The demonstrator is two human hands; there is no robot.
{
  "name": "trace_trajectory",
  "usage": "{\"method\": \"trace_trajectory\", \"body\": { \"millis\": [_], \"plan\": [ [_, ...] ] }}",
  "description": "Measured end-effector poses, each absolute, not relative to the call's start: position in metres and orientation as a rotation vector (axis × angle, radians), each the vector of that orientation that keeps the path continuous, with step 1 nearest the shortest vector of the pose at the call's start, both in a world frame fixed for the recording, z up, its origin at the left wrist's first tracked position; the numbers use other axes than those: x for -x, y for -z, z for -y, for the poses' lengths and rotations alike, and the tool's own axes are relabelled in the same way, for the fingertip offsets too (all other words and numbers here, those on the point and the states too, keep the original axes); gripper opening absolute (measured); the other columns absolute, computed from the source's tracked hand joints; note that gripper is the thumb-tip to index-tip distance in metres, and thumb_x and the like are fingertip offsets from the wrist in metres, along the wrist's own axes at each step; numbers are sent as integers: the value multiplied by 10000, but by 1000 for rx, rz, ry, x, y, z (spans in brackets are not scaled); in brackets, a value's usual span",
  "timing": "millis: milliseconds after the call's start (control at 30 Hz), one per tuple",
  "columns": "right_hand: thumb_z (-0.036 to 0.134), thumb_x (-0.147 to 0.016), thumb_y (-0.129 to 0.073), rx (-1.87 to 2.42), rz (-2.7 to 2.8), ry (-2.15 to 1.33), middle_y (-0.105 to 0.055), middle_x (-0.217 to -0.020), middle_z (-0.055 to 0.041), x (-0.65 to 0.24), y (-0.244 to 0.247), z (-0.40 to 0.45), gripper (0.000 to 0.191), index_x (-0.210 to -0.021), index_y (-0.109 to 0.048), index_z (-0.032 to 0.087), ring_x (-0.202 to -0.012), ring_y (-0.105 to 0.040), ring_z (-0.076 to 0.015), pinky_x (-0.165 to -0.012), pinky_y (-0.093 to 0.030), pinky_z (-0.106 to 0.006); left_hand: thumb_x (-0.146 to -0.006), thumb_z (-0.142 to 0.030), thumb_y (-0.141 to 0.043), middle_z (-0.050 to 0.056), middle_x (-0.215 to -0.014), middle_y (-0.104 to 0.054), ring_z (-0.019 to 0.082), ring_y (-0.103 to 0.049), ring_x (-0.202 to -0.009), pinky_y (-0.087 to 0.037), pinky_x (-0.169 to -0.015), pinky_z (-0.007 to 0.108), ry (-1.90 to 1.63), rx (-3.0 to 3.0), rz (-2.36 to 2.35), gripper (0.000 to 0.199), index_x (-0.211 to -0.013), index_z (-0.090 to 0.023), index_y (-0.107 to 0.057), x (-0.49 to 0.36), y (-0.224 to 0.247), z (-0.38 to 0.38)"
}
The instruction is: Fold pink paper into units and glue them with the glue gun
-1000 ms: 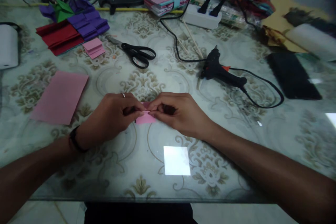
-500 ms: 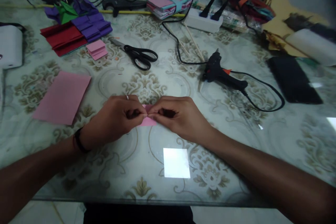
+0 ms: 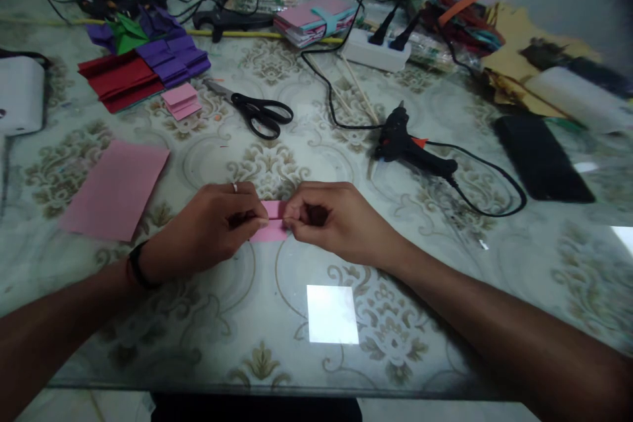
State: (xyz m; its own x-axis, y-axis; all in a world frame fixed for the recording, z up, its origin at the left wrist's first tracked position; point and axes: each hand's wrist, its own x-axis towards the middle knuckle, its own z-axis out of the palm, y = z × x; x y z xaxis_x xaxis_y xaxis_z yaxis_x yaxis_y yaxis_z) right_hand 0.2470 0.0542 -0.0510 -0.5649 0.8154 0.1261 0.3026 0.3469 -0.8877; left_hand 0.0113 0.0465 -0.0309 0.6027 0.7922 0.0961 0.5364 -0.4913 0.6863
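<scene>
Between my two hands a small piece of pink paper (image 3: 271, 232) lies on the patterned table, with a raised fold running across its middle. My left hand (image 3: 217, 221) pinches the fold at its left side, thumb against fingers. From the right, my right hand (image 3: 331, 221) pinches the same fold near the paper's right edge. The hands are a little apart, and the fingers hide the paper's ends. To the left a larger pink paper sheet (image 3: 116, 191) lies flat. A small pleated pink paper (image 3: 182, 101) sits beyond it.
Black-handled scissors (image 3: 264, 115) lie beyond my hands. A hot glue gun (image 3: 413, 148) and its cord rest to the right, near a black phone (image 3: 544, 158). Folded red paper (image 3: 121, 79) and purple paper (image 3: 175, 59) lie at the back left; a white power strip (image 3: 378, 49) stands behind.
My hands have drawn apart along the fold, from fingertips touching to a small gap that shows more of the pink paper. The whole view has shifted slightly.
</scene>
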Motion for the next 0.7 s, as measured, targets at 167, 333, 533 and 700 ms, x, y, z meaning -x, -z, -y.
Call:
{"method": "trace_trajectory", "body": {
  "millis": [167, 333, 533, 700],
  "plan": [
    [63, -788, -672, 978, 2022, -1217, -627, -725, 34, -248, 50, -55, 122, -770, -694, 182, -599, -524, -89, -555, -412, -208, -953, -179, -607, -3, -750, -670, 127, -592, -646, -435, -644, 270, -527, -2196, -1079, 203, -759, -182, -669, -10, 29, -46],
    [56, -818, -674, 958, 2034, -1126, -624, -754, 24, -246, 52, -52, 138, -789, -689, 190, -622, -538, -97, -567, -416, -214, -952, -160, -575, 6, -766, -679, 135, -597, -650, -442, -643, 276, -553, -2229, -1056, 200, -790, -191, -688, -9, 29, -44],
    [93, -880, -680, 863, 2100, -942, -581, -764, 20, -240, 54, -46, 110, -858, -716, 195, -670, -550, -115, -615, -420, -234, -953, -133, -595, -2, -756, -629, 118, -561, -642, -414, -622, 259, -613, -2314, -994, 185, -791, -177, -673, -10, 37, -39],
    [96, -849, -658, 866, 2104, -865, -565, -764, 24, -235, 57, -39, 129, -793, -633, 209, -687, -542, -129, -629, -414, -248, -922, -99, -602, -21, -730, -588, 105, -528, -607, -396, -592, 245, -651, -2344, -969, 156, -799, -181, -652, -16, 39, -35]
  ]
}}
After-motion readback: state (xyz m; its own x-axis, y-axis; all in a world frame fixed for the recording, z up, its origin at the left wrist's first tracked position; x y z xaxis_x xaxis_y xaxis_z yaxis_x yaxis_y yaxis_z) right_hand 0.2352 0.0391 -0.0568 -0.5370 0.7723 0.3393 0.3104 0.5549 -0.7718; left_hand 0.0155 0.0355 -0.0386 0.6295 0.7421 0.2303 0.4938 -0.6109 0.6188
